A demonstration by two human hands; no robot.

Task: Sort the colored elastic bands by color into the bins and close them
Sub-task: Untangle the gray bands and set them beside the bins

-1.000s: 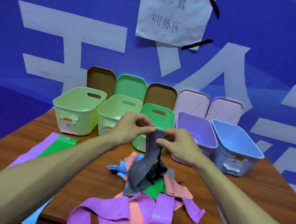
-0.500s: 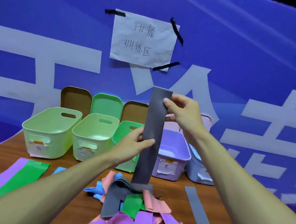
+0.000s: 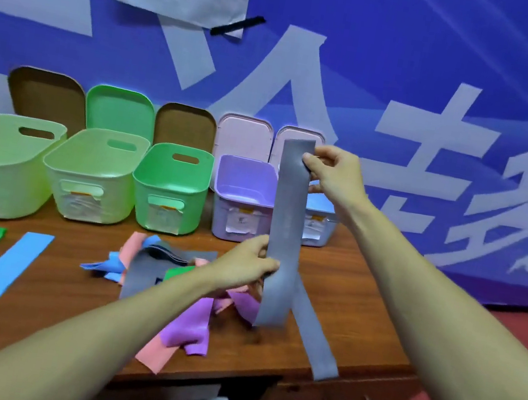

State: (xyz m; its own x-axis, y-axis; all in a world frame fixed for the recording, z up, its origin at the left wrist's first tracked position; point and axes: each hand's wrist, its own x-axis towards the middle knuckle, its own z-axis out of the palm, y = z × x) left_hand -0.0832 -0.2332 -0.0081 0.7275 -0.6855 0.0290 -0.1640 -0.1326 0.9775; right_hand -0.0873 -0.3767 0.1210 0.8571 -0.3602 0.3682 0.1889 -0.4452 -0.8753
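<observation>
Above the desk [image 3: 68, 290], you hold a grey band [image 3: 286, 224] upright between both hands. Your right hand [image 3: 335, 176] pinches its top end in front of the blue bin [image 3: 319, 224]. Your left hand [image 3: 245, 266] pinches it lower down, over the mixed pile of bands [image 3: 174, 275]. Its bottom end hangs near a second grey band [image 3: 313, 339] lying flat on the wood. Behind, the row of bins [image 3: 94, 173] stands open.

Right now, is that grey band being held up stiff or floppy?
Probably floppy: the grey band hangs straight only between the right hand pinching its top and the left hand, and its loose end bends below. Likely light, since mere pinches hold it.
</observation>
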